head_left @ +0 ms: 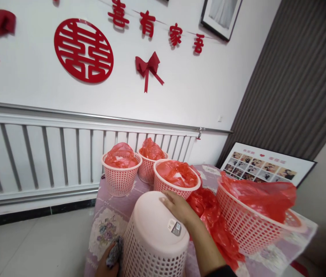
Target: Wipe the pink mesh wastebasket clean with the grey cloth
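Note:
A pale pink perforated plastic basket (154,227) is upside down in front of me, its solid base facing up with a small label (174,227) on it. My right hand (177,206) holds the basket by the far right edge of its base, fingers laid over the edge. Low on the basket's left side, my left hand (107,263) is closed on a bunched grey patterned cloth (114,254) that is against the basket wall. The basket's rim is outside the picture.
Several pink baskets lined with red plastic bags stand around, including a back left basket (121,177), a middle basket (177,177) and a right basket (252,219). Loose red plastic bags (212,215) lie between them on the flowered tablecloth (105,223). Behind are a white radiator (36,154) and a photo board (266,163).

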`<state>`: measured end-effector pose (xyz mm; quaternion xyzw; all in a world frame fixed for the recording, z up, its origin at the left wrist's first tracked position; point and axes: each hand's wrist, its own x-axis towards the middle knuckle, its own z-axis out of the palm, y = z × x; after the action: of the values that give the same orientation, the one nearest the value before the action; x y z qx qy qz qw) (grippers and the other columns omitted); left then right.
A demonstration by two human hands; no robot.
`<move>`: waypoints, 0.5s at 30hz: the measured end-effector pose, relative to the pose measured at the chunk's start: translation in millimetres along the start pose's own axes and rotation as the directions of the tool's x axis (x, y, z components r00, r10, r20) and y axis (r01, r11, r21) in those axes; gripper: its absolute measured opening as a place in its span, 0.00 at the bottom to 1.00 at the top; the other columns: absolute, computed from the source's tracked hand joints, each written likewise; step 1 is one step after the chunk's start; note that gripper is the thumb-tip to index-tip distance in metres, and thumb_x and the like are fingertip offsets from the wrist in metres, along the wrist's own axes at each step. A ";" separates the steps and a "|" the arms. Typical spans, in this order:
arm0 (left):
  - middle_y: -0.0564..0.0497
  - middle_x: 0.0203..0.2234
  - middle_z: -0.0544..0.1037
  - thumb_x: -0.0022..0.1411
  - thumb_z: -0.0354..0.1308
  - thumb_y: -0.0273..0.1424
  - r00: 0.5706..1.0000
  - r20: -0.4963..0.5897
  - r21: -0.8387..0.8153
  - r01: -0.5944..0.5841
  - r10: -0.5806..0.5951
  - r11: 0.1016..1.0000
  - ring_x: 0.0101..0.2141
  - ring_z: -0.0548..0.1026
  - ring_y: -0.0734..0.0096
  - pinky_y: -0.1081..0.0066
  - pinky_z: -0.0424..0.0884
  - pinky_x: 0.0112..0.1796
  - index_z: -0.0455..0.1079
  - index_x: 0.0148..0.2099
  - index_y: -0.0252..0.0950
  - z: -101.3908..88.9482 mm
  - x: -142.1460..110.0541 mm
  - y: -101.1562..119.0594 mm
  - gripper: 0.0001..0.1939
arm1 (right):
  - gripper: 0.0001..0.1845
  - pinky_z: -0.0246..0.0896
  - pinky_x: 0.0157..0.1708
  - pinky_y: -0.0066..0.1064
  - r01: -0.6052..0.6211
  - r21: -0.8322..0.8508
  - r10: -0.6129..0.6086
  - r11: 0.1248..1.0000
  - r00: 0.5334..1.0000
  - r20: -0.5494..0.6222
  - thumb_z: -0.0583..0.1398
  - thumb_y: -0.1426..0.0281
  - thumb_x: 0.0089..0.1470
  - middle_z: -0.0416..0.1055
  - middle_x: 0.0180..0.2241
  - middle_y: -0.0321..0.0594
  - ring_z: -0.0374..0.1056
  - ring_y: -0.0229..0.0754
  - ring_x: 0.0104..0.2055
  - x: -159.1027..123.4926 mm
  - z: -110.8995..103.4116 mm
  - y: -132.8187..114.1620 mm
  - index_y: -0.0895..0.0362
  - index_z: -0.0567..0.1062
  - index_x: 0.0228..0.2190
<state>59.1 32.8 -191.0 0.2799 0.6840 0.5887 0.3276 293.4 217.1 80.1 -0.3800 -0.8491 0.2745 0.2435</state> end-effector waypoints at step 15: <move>0.43 0.58 0.81 0.57 0.58 0.37 0.950 0.047 -0.133 -0.299 0.307 0.945 0.61 0.75 0.53 0.54 0.66 0.66 0.74 0.59 0.36 13.1 -7.8 193.2 0.27 | 0.26 0.63 0.63 0.48 0.001 -0.007 -0.001 1.000 1.000 -0.004 0.58 0.55 0.63 0.76 0.59 0.52 0.72 0.56 0.60 -0.7 -0.8 -0.6 0.57 0.78 0.54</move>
<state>73.6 63.9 -0.3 0.3804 0.5834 0.6638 0.2727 294.0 216.4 80.9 -0.3811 -0.8497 0.2704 0.2441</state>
